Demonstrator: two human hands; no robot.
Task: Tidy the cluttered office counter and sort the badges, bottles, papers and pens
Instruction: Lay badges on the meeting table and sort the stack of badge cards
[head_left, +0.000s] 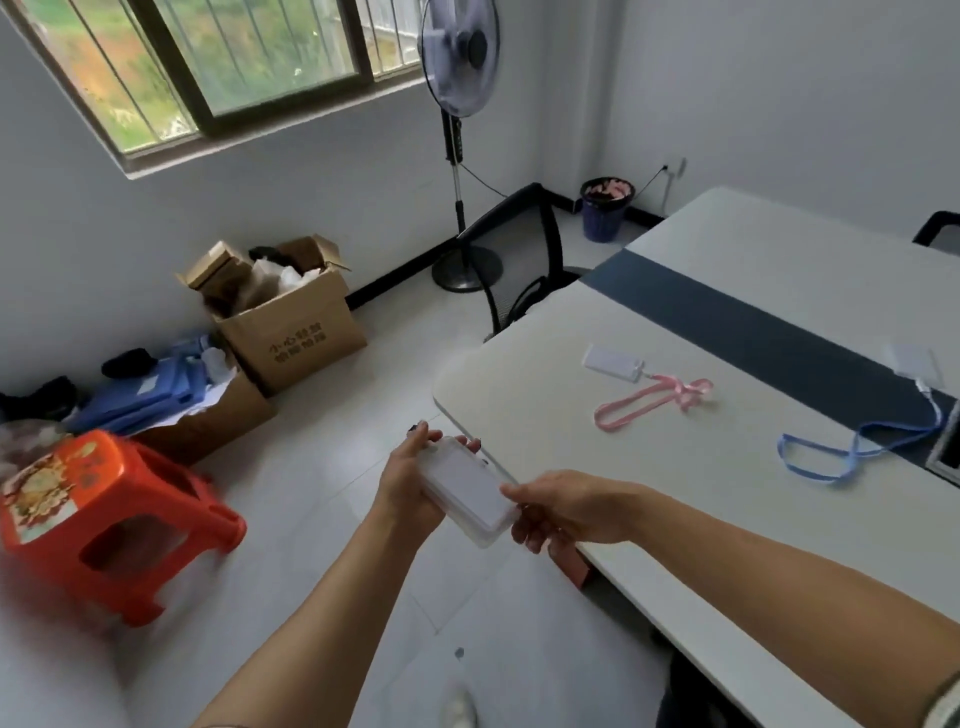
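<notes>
A clear plastic badge holder (464, 492) with a white card inside hangs in the air just off the table's near corner. My left hand (413, 480) grips its far end, fingers curled over the top edge. My right hand (563, 506) pinches its near end from the right. On the white table (675, 493) lies a second badge (613, 362) with a pink lanyard (652, 400). Further right lies a third badge (917, 366) on a blue lanyard (857, 447).
A dark blue strip (753, 322) runs across the table. On the floor to the left stand an orange stool (104, 519) and open cardboard boxes (291, 317). A black chair (524, 260), a standing fan (460, 156) and a blue bin (605, 208) stand beyond the table.
</notes>
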